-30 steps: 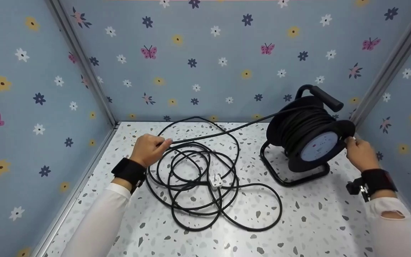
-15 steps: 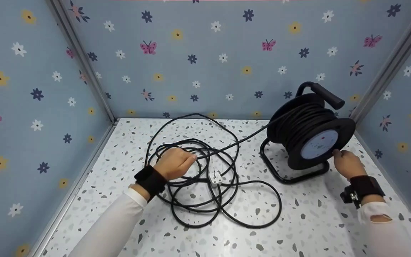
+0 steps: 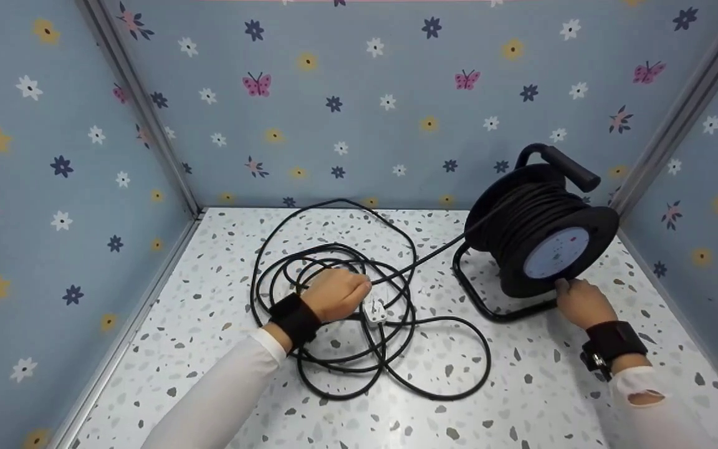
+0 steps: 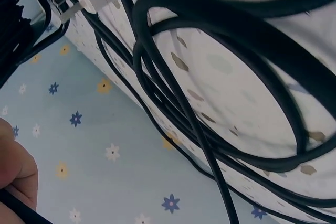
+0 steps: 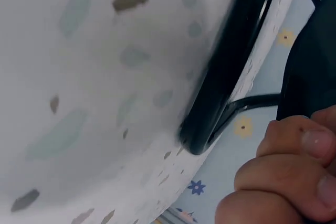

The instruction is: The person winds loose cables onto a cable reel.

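Note:
A black cable reel with a pale socket face stands on a tubular stand at the right. My right hand grips at the lower edge of its front disc with curled fingers; the exact part held is hidden. The left hand holds the black cable, which runs from the fist up to the drum. Beneath that hand, loose loops of cable lie on the speckled surface. Among the loops sits a white plug, prongs facing up.
Flower-patterned panels enclose the back and both sides, joined by metal corner posts. The reel's carrying handle sticks up near the back right corner. Bare speckled tabletop lies in front of the loops.
My right hand has swept down and left around the disc, and the socket face has turned clockwise. The left hand has moved right, nearer the reel, along with the cable.

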Demonstrator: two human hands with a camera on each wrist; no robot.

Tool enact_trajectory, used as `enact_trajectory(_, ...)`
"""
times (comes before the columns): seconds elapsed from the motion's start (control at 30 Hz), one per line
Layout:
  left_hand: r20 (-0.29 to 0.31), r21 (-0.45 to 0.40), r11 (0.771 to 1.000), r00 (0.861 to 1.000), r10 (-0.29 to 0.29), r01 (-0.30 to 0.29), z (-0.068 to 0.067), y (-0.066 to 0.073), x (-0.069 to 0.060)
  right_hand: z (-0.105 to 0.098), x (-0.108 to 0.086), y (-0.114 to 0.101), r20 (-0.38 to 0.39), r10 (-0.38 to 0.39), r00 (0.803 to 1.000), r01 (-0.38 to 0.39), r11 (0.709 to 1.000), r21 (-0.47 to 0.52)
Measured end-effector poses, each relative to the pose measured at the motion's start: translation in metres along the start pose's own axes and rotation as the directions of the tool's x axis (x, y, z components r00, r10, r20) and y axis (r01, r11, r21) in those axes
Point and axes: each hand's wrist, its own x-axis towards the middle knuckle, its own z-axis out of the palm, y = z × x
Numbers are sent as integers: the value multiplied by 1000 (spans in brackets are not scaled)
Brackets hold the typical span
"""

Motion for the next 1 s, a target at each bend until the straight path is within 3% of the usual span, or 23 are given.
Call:
enact_trajectory(0.07,18,17,1000,1000,-3,2,4,4,6,4,-2,-6,20,1,1000,-1,1000,-5)
enact_trajectory(0.1,24,30,1000,1000,-3,3,6,6,9,5,-3,-10,35,49,998,-50,998,28)
enact_trajectory(0.13,35,39,999,999,-10,9,8,9,13,7,-4,-14,47,50,998,-51,998,24)
enact_trajectory(0.43,119,70,994,989,-92,84,23,21,35,20,-13,-37,70,-36,997,37,999,-2)
enact_trajectory(0.8,153,57,992,981,-118,110,31,36,58,20,-18,-61,103,-66,992,63,998,32)
enact_trajectory(1.0,158,32,991,978,-134,131,30,46,70,21,-22,-73,62,-89,994,83,991,102)
